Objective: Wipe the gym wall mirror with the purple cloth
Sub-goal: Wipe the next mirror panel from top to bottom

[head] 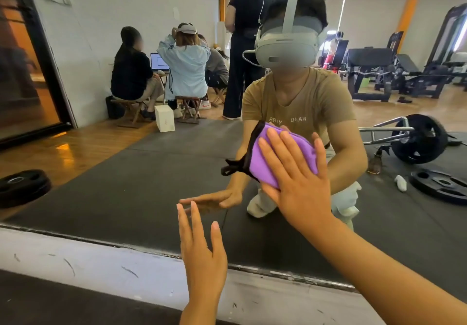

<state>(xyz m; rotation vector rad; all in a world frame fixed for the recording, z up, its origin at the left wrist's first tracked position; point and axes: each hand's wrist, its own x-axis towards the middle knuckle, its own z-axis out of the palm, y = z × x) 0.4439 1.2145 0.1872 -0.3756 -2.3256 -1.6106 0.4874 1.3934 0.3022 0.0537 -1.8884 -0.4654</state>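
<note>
Our right hand (298, 173) covers much of the purple cloth (275, 152), and its fingers hide the cloth's right side. Both our forearms run off the bottom edge. The mirror (151, 173) is cut off at the top and right, and 1 weight plate (22, 185) at left.

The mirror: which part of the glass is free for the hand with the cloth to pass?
Free glass lies left of the purple cloth, above the left hand, out to the dark frame. The right hand presses the cloth flat. The low strip near the mirror edge is crowded by the left hand.
</note>
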